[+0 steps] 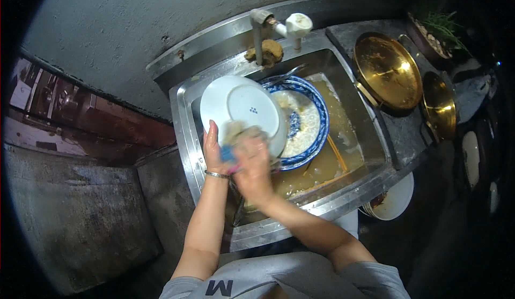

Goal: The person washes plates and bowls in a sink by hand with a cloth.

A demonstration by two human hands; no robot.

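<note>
Over the left side of the sink, my left hand [211,148] grips the edge of a white plate [241,94], whose underside with a small blue mark faces me. Pressed to the plate's lower part, my right hand [253,164] holds a cloth [237,132], blurred and partly covered by the fingers. A blue patch shows between the two hands, too smeared to identify. Beneath and to the right lies a blue-and-white patterned dish [310,134] with foamy liquid in it, and a metal utensil [291,73] leans on its far rim.
Murky water and chopsticks [337,154] lie in the steel sink [372,142]. A faucet [257,37] with a brown scrubber [272,51] beside it stands behind. Two golden pans [388,73] rest on the right counter, near a potted plant [442,27]. Stacked dishes [396,200] sit lower right.
</note>
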